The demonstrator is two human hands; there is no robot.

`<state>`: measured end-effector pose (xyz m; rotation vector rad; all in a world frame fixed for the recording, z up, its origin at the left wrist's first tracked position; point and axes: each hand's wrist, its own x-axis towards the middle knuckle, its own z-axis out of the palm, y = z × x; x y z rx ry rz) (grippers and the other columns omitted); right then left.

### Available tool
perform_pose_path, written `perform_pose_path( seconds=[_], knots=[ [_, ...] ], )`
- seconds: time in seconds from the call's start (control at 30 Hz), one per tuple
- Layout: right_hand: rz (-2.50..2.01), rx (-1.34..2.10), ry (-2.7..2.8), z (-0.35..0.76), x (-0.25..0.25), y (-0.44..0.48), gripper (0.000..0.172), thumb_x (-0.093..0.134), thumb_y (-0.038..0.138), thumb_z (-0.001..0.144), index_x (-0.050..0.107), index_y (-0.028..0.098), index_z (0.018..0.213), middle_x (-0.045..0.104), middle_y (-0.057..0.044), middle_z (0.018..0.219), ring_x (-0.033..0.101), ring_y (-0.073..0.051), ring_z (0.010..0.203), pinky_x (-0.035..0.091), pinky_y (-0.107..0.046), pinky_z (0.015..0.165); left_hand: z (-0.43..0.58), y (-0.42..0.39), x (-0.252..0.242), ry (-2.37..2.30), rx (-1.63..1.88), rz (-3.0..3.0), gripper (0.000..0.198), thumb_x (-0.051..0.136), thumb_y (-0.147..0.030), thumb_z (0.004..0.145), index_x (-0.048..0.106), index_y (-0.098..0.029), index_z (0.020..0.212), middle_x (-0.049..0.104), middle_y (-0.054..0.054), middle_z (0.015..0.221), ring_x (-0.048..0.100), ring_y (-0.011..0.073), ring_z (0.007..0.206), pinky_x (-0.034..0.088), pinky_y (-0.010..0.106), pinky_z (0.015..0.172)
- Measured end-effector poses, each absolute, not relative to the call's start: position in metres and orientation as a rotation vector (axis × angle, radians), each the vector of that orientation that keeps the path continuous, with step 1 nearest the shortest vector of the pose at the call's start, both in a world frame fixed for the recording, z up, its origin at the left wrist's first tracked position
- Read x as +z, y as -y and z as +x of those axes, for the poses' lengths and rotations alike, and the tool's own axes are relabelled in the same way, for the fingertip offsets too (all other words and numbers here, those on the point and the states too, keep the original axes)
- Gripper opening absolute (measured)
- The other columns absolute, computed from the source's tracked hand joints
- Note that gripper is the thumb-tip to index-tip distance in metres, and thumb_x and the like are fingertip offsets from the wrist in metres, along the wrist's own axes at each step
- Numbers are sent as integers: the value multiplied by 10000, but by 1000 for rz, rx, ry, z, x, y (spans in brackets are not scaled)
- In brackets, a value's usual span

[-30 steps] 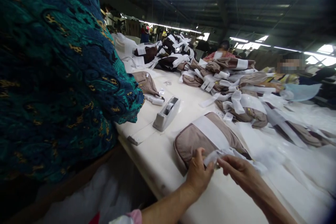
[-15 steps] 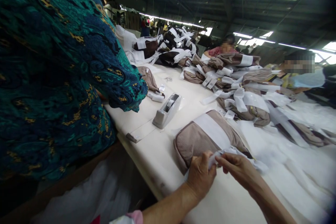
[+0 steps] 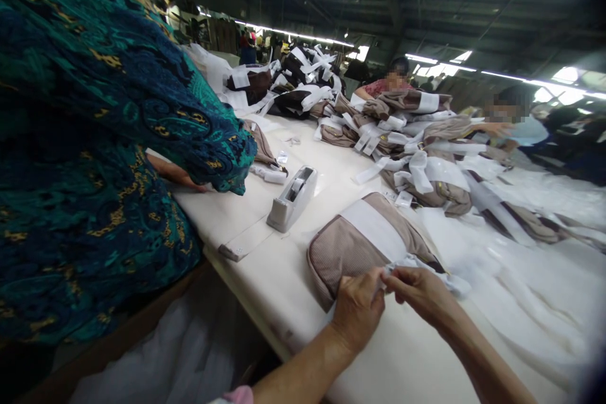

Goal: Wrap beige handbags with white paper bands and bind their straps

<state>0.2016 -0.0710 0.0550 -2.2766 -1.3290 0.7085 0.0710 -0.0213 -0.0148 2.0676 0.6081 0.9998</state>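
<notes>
A tan pouch [image 3: 350,246] with a white paper band [image 3: 376,228] across it lies on the white table [image 3: 284,278], just ahead of my hands. My left hand [image 3: 357,309] and my right hand [image 3: 419,293] meet at its near edge. Both pinch a crumpled strip of white paper [image 3: 421,265] that runs off to the right. The fingertips of the two hands almost touch.
A grey tape dispenser [image 3: 291,199] stands left of the pouch, with a flat white piece [image 3: 243,243] beside it. A person in a teal patterned top [image 3: 95,151] leans on the table at my left. Banded pouches [image 3: 416,139] are heaped at the back; other people sit beyond.
My hands have drawn closer together on the paper strip, the left thumb sliding right. The person at my left has leaned in, a hand now showing on the table.
</notes>
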Motion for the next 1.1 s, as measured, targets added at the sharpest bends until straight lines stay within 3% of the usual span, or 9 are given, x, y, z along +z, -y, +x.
perform_pose_path(
  seconds=[0.2, 0.37, 0.7, 0.97, 1.1],
  knots=[
    [-2340, 460, 1425, 197, 66, 82, 237, 539, 406, 704, 615, 215, 586, 584, -5, 589, 476, -150, 513, 321, -271, 509, 73, 20, -13, -661, 943, 2040, 236, 483, -132, 810, 510, -213, 1031, 665, 3, 908, 632, 186, 828, 444, 318, 754],
    [-2215, 620, 1314, 200, 62, 96, 155, 502, 310, 715, 617, 207, 700, 597, 4, 615, 521, -164, 578, 369, -274, 560, 75, 20, -12, -665, 920, 2031, 237, 468, -133, 818, 527, -210, 1034, 664, 12, 930, 623, 181, 865, 440, 311, 782],
    [-2013, 518, 1102, 201, 46, 101, 117, 552, 223, 686, 554, 193, 799, 607, 6, 645, 564, -166, 598, 402, -269, 564, 78, 16, -6, -741, 825, 1885, 301, 483, -160, 779, 564, -203, 1066, 664, 30, 962, 613, 174, 857, 450, 283, 814],
    [-1998, 422, 1051, 202, 41, 88, 104, 559, 153, 662, 522, 213, 738, 603, 18, 638, 555, -170, 616, 378, -272, 593, 75, 14, 8, -663, 731, 1725, 220, 488, -212, 798, 564, -189, 1003, 640, -9, 851, 568, 116, 727, 429, 207, 693],
    [-1921, 474, 1008, 203, 36, 84, 118, 568, 156, 667, 552, 208, 771, 617, 25, 672, 566, -161, 642, 390, -260, 613, 75, 8, 6, -556, 672, 1560, 213, 499, -236, 810, 559, -166, 1002, 637, 11, 886, 568, 114, 761, 437, 201, 707]
  ],
)
